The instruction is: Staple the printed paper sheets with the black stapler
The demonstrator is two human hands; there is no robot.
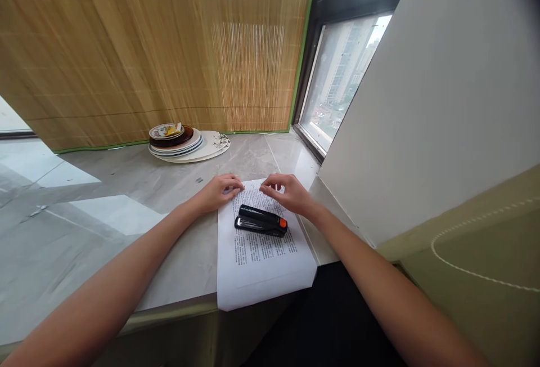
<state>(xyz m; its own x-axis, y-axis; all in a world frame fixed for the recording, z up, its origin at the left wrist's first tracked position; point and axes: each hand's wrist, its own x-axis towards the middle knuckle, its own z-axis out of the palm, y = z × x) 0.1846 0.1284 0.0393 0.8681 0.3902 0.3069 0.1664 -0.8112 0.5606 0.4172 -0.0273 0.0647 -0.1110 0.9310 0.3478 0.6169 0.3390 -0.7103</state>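
Observation:
Printed sheets of paper [261, 280] lie on the counter, with the near end curling over its front edge. A black stapler [259, 222] with an orange-red patch at its right end rests across the text. My left hand [223, 191] is at the top left corner of the paper, thumb and fingertips closed on it. Over the top right part of the paper, my right hand [289, 192] has thumb and forefinger brought together in a pinch. Anything between those fingertips is too small to make out. Neither hand touches the stapler.
A stack of plates [177, 150] stands at the back beside an oval white platter [217, 141]. Behind them hangs a bamboo blind [169, 46]. Small staple-like bits [199, 179] lie left of the paper. A window [333, 85] and a white wall [439, 97] bound the right.

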